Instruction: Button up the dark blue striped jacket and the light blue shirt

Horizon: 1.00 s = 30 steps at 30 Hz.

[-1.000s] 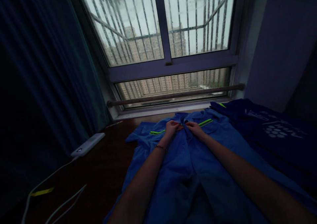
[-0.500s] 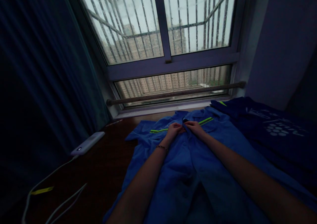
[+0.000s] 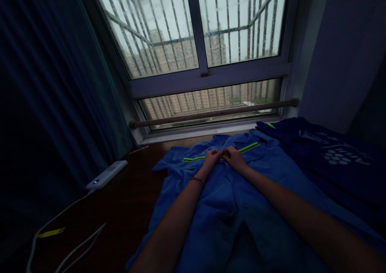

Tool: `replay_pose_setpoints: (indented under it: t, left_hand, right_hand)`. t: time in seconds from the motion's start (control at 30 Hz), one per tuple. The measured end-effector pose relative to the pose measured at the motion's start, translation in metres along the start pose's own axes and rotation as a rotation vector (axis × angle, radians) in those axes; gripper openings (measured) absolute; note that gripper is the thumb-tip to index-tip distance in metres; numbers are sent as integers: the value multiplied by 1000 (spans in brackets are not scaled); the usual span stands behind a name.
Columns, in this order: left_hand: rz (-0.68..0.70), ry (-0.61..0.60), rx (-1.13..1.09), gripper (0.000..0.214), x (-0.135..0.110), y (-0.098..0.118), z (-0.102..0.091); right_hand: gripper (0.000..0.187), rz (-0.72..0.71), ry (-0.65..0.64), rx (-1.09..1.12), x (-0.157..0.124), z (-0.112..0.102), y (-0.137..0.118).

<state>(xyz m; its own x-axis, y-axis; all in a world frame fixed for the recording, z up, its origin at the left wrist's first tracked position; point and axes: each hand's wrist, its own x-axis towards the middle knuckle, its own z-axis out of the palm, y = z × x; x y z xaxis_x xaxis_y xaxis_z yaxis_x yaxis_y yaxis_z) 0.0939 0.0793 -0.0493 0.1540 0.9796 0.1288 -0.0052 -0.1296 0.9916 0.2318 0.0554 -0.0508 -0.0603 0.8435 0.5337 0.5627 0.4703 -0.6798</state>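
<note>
The room is dim. Daylight enters only through the barred window (image 3: 208, 44), whose panes look washed out. The curtain (image 3: 45, 104) and the right wall fall into deep shadow. Lines bow towards the frame's edges, and dark areas look soft and grainy.

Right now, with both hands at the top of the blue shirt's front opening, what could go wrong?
The room is dim, so the left hand and right hand may misalign the two edges of the blue shirt near the green stripe. The dark garment touches the shirt's right side; a tug might drag it. The charging device and its cables lie close on the left and could snag.
</note>
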Motion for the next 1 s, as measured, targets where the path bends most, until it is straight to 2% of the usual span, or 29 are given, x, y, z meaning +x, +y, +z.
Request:
replay_pose_setpoints:
  t: [0.13, 0.3, 0.7, 1.0]
  left_hand:
    - [-12, 31, 23, 17, 3, -3, 0]
    - [-60, 93, -16, 14, 5, -5, 2]
    - [-84, 152, -75, 27, -2, 2, 4]
    - [-58, 231, -75, 44, -4, 6, 6]
  right_hand:
    - [10, -32, -38, -118, -2, 1, -2]
    - [21, -20, -66, -121, -2, 2, -1]
    - [32, -5, -88, -102, -2, 3, -1]
    - [30, -138, -21, -203, -8, -1, -12]
